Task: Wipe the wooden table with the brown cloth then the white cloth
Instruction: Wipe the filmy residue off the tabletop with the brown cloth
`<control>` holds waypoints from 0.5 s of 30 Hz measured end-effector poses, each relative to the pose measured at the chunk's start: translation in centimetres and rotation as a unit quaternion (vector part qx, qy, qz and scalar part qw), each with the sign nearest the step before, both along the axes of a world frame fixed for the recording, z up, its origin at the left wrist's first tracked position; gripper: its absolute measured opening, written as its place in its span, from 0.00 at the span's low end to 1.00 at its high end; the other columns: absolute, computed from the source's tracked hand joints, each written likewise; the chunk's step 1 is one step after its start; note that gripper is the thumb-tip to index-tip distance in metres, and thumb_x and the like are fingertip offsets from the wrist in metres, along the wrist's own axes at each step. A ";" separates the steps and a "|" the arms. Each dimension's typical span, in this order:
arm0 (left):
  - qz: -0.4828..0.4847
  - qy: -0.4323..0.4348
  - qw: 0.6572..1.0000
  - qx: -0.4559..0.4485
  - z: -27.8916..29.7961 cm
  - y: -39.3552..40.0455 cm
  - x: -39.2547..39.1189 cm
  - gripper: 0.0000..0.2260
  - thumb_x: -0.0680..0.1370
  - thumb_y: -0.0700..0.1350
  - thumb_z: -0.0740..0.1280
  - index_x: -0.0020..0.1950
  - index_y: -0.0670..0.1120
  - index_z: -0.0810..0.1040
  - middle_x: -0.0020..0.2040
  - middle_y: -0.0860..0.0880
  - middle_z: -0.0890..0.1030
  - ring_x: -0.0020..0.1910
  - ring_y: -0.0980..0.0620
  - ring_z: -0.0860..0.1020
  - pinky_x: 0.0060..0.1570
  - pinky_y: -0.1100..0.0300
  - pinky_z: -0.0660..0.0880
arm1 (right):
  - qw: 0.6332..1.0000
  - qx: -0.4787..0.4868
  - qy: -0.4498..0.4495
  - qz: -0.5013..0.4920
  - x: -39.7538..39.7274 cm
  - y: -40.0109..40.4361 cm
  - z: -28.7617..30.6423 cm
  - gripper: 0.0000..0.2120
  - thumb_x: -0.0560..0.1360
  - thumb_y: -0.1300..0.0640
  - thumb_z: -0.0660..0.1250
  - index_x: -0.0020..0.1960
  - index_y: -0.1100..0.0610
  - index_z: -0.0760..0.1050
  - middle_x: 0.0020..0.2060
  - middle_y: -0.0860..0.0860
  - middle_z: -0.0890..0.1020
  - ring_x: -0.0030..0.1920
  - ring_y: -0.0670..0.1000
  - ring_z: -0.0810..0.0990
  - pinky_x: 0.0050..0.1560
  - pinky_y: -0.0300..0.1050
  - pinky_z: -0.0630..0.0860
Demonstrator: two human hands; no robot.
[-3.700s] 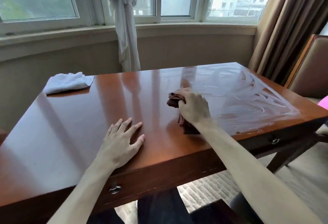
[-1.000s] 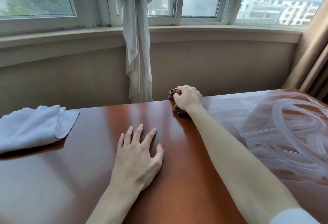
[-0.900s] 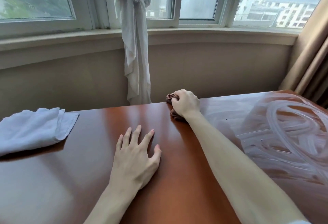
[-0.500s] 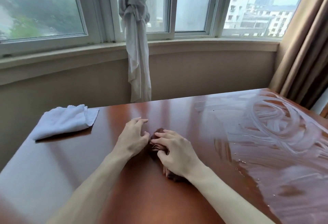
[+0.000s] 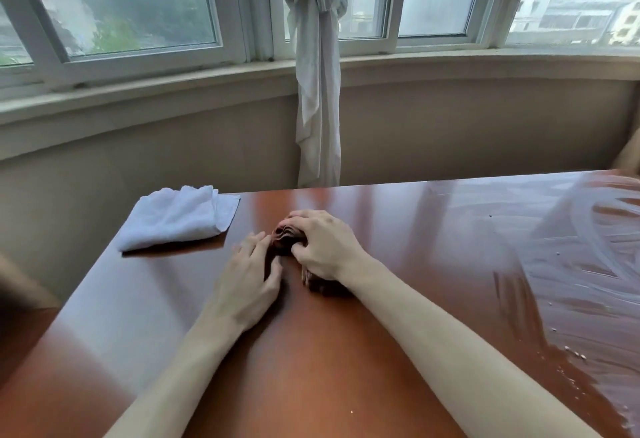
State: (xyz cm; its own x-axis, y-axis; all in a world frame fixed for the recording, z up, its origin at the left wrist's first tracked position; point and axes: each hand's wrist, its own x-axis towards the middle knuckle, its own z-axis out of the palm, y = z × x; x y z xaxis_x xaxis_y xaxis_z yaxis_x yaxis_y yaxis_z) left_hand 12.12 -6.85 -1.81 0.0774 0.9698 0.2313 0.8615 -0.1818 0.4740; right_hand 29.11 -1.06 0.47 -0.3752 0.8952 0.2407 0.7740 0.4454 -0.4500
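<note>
Both hands at mid-table: right hand (image 5: 325,247) fingers curled, gripping bunched brown cloth (image 5: 287,240); left hand (image 5: 249,281) fingers straight, touching cloth's left edge; white cloth (image 5: 180,222) far-left.

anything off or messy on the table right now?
Only the right side of the wooden table: whitish streaks with small specks cover the surface there, while the left side is bare gloss. The brown cloth is bunched under the right hand; the white cloth lies loosely folded at the far left corner.
</note>
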 end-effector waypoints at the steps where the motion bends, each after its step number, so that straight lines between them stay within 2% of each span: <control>1: 0.004 0.010 1.000 -0.004 0.0 0.0 0.1 0.23 0.83 0.48 0.59 0.77 0.43 0.66 0.78 0.46 0.65 0.78 0.49 0.59 0.77 0.52 0.55 | 1.000 -0.002 -0.006 -0.016 -0.3 2.1 0.0 0.23 0.73 0.53 0.65 0.67 0.43 0.78 0.69 0.43 0.77 0.69 0.50 0.72 0.66 0.57 0.75; 4: 0.026 0.023 0.999 -0.016 -0.3 0.2 -0.1 0.27 0.82 0.57 0.57 0.79 0.49 0.63 0.81 0.52 0.59 0.80 0.54 0.53 0.79 0.56 0.51 | 0.999 0.006 -0.028 -0.025 -1.9 6.5 0.1 0.23 0.74 0.54 0.64 0.67 0.44 0.78 0.69 0.45 0.76 0.68 0.54 0.73 0.64 0.57 0.75; 9: 0.029 0.041 0.999 -0.022 -0.5 0.3 -0.5 0.31 0.79 0.64 0.52 0.80 0.53 0.62 0.80 0.56 0.59 0.80 0.58 0.53 0.78 0.59 0.52 | 0.999 -0.025 -0.041 0.019 -2.2 10.8 0.8 0.23 0.75 0.54 0.63 0.67 0.39 0.77 0.70 0.41 0.75 0.69 0.52 0.73 0.65 0.52 0.74; 12: 0.026 0.039 0.999 -0.026 -0.6 0.5 -0.5 0.32 0.77 0.65 0.52 0.79 0.52 0.64 0.79 0.56 0.61 0.79 0.57 0.55 0.78 0.57 0.55 | 0.997 -0.021 -0.015 -0.069 2.8 13.4 1.2 0.22 0.74 0.55 0.62 0.64 0.38 0.79 0.66 0.42 0.78 0.67 0.53 0.75 0.62 0.50 0.73; 15: 0.029 0.046 0.998 -0.029 -0.7 0.6 -0.5 0.27 0.81 0.60 0.58 0.79 0.51 0.64 0.79 0.56 0.61 0.79 0.56 0.56 0.78 0.56 0.55 | 0.981 -0.018 0.001 -0.191 10.6 13.2 0.9 0.20 0.74 0.55 0.63 0.62 0.41 0.81 0.63 0.45 0.81 0.65 0.56 0.77 0.61 0.52 0.75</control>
